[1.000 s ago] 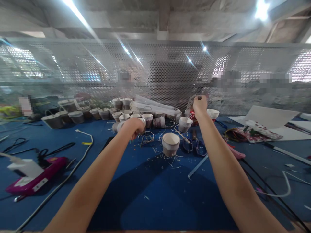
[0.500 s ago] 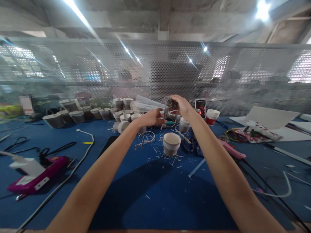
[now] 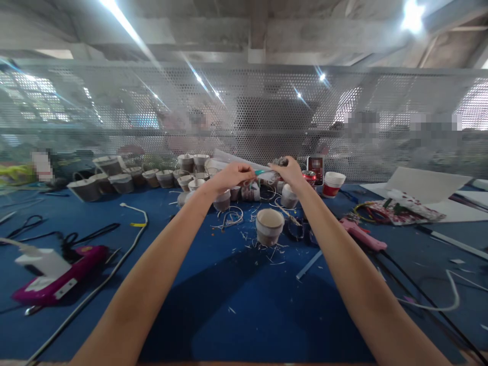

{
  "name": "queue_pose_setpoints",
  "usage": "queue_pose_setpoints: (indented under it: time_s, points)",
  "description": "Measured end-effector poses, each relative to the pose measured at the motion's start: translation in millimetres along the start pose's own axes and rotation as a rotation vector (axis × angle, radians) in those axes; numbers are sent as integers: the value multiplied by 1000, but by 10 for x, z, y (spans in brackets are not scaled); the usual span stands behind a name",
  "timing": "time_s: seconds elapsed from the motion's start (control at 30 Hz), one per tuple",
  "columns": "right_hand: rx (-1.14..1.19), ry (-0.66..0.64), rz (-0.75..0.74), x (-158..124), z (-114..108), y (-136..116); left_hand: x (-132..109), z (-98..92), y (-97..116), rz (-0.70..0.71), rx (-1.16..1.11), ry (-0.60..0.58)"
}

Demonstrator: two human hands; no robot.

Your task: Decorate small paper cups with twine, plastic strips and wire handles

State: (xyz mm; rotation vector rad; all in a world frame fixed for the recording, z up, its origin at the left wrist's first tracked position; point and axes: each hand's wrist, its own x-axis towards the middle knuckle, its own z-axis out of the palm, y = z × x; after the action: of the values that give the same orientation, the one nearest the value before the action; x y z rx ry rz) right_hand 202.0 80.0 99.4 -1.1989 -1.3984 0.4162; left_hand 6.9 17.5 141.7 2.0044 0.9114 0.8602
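Both my arms reach out over a blue table (image 3: 236,305). My left hand (image 3: 229,176) is closed in a pinch on a thin teal-tipped piece (image 3: 260,172) that runs toward my right hand. My right hand (image 3: 288,172) is closed round a small grey-brown bundle (image 3: 281,162), which I cannot make out clearly. The two hands are close together above a cluster of small paper-wrapped cups (image 3: 223,200). One open cup (image 3: 269,225) stands alone nearer to me, with thin white scraps (image 3: 263,251) around it.
A row of little handled buckets (image 3: 110,179) lines the far left. A magenta glue gun (image 3: 57,277) and cables lie at left, a pink glue gun (image 3: 360,235) at right. A phone (image 3: 316,168), a red can (image 3: 308,176), stacked red-and-white cups (image 3: 332,183) and a perforated metal screen (image 3: 244,117) stand behind.
My right hand came from the far right by the can to the middle with the bundle. My left hand rose off the cups, met it, and both have since lowered slightly.
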Motion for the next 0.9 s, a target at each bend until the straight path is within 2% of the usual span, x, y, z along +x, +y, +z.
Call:
queue_pose_setpoints:
  time_s: [0.1, 0.27, 0.47, 0.57, 0.7, 0.9]
  points:
    - [62, 25, 61, 7, 5, 15, -24, 0, 66, -13, -142, 27]
    - [175, -53, 116, 5, 71, 130, -41, -49, 63, 84, -346, 9]
    - [160, -90, 184, -24, 121, 222, -78, -85, 144, 239, -544, 139]
    - [134, -87, 192, -42, 117, 212, -68, -92, 156, 282, -549, 231]
    - [86, -28, 171, -41, 88, 188, -4, -111, 63, 255, -521, 297]
    - [28, 14, 158, -12, 60, 153, 34, -96, 9, 218, -835, 347]
